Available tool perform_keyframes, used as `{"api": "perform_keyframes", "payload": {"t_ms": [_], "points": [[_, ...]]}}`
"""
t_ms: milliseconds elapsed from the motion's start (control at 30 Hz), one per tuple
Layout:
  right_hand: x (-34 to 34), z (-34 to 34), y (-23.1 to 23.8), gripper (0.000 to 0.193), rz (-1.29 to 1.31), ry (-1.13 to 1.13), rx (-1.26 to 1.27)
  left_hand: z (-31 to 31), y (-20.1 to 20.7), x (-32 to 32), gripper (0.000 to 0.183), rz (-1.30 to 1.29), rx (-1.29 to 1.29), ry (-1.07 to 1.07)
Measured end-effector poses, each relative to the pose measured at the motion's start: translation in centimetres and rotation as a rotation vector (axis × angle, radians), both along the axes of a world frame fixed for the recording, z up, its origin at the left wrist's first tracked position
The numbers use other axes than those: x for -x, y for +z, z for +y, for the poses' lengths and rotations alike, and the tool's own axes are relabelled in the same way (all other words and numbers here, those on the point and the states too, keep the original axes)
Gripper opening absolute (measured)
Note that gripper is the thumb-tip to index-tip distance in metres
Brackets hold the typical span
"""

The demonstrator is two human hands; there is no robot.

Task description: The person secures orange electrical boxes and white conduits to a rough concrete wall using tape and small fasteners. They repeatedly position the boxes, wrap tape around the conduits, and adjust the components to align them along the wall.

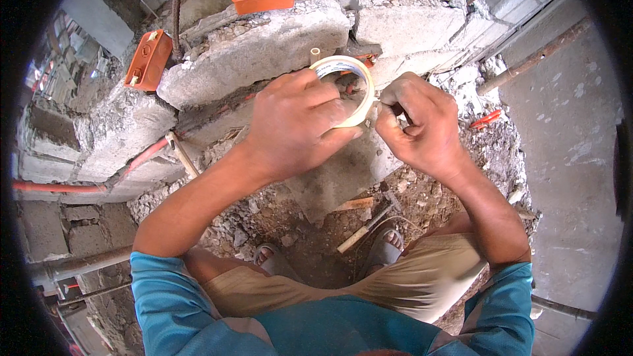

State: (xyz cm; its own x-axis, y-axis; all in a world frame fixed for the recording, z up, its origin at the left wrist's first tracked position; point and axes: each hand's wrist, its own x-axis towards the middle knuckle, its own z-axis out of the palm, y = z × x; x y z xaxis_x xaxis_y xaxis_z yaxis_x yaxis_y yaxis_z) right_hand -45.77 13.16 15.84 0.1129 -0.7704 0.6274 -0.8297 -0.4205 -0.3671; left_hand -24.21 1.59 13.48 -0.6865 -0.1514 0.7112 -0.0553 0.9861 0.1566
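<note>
A roll of cream masking tape is held up in front of me, its open ring facing upward. My left hand grips it from the left, fingers over the ring and thumb along its lower edge. Beside the roll's right edge, my right hand is closed, thumb and forefinger pinched close to the tape. What lies between those fingertips is too small to make out. Just behind the roll, a short beige pipe end sticks up at the broken block wall.
Two orange electrical boxes rest on the wall, near an upright steel bar. A hammer lies on rubble between my feet. Orange conduit runs at left; a grey wall stands at right.
</note>
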Motion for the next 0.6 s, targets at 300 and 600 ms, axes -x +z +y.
{"api": "perform_keyframes", "payload": {"t_ms": [300, 600], "points": [[1.7, -0.2, 0.0, 0.025, -0.292, 0.033, -0.04, -1.3, -0.2, -1.2, 0.041, -0.092, -0.383, 0.028], [1.1, 0.0, 0.1, 0.034, 0.059, 0.146, -0.033, -1.9, 1.6, -1.5, 0.046, -0.275, -0.694, -0.107]]}}
